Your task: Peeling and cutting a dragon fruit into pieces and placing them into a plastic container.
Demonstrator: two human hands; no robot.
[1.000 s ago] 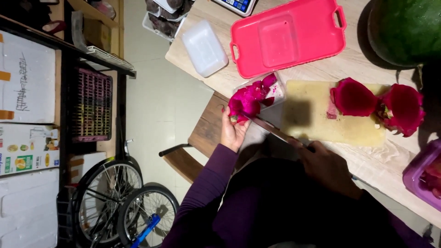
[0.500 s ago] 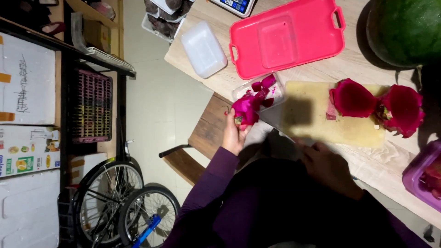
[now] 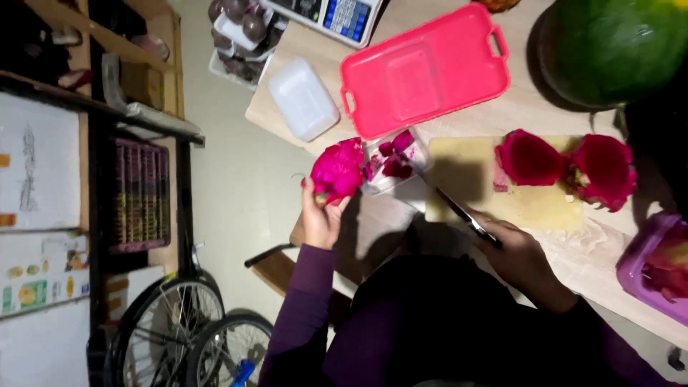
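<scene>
My left hand holds a magenta dragon fruit piece beside a small clear container that has red fruit chunks in it. My right hand grips a dark-bladed knife whose tip rests near the left edge of a pale cutting board. Two hollow dragon fruit skin halves lie on the right part of the board.
A pink tray, a white lidded box, a scale and a large green watermelon sit on the wooden table. A purple container stands at right. Shelves and bicycle wheels are left, by a chair.
My left hand has drawn the dragon fruit piece slightly left, away from the clear container. My right hand with the knife has shifted a little.
</scene>
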